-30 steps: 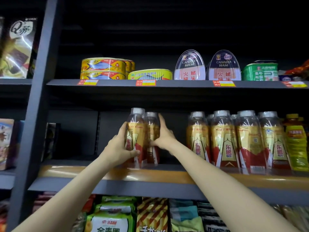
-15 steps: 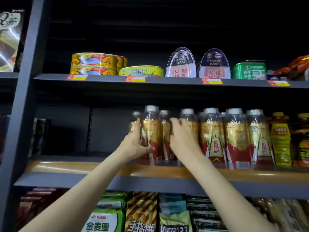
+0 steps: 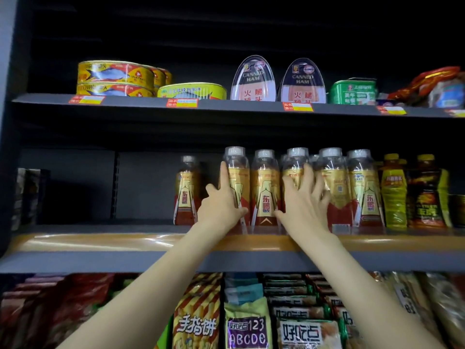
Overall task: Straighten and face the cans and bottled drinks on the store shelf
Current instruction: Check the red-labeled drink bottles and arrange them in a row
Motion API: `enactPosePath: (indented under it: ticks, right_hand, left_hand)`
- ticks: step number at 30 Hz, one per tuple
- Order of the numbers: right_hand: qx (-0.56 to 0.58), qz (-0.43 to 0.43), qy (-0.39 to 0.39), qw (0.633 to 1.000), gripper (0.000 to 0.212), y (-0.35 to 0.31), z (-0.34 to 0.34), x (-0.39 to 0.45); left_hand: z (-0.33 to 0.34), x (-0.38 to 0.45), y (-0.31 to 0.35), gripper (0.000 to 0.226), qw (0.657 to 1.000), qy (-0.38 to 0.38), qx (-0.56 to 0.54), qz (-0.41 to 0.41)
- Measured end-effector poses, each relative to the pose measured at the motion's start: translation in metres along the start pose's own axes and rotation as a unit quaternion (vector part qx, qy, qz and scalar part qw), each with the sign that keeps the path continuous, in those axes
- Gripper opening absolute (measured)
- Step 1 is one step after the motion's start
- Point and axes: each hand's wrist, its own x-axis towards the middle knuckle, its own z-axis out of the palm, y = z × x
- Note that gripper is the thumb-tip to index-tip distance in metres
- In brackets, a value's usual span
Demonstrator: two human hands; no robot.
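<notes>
- On the middle shelf (image 3: 125, 241), gold-and-red bottles (image 3: 362, 187) stand upright in a row, one lone bottle (image 3: 185, 195) set back at the left.
- The left hand (image 3: 221, 202) wraps the end bottle (image 3: 236, 177), forefinger up its side, thumb across its front.
- The right hand (image 3: 302, 202) lies spread against the third bottle (image 3: 294, 170), fingers splayed, gripping nothing.
- Between the hands a bottle (image 3: 265, 187) faces forward.

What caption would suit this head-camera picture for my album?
Left hand and right hand on gold-labelled drink bottles, middle shelf, below fish cans and canned ham.

Gold-and-red labelled bottles (image 3: 264, 190) stand upright, touching, on the middle shelf (image 3: 125, 241).
</notes>
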Motion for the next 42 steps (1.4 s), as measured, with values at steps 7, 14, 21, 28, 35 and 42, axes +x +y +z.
enactPosePath:
  ticks: [7, 14, 21, 28, 35, 42]
  right_hand:
    - [0.082, -0.134, 0.065, 0.985, 0.071, -0.03, -0.002, 0.014]
    - [-0.022, -0.191, -0.091, 0.977, 0.119, -0.04, 0.0, 0.044]
    - [-0.122, -0.189, -0.041, 0.974, 0.12, -0.051, 0.007, 0.046]
    - [-0.167, -0.179, -0.019, 0.969, 0.117, -0.054, 0.023, 0.052]
    - [-0.137, -0.196, -0.013, 0.971, 0.114, -0.048, 0.034, 0.054]
    - [-0.145, -0.327, 0.057, 0.932, 0.069, -0.065, 0.022, 0.065]
  left_hand:
    - [-0.04, 0.018, -0.041, 0.086, 0.991, -0.006, -0.131, 0.017]
    - [-0.044, 0.054, -0.08, 0.106, 0.996, -0.063, -0.027, -0.049]
    - [-0.034, 0.07, -0.091, 0.107, 0.996, -0.059, -0.014, -0.064]
    - [-0.036, 0.09, -0.101, 0.113, 0.994, -0.059, -0.031, -0.082]
    - [-0.024, 0.105, -0.112, 0.119, 0.983, -0.101, -0.067, -0.137]
    - [-0.028, 0.111, -0.12, 0.115, 0.983, -0.068, -0.066, -0.16]
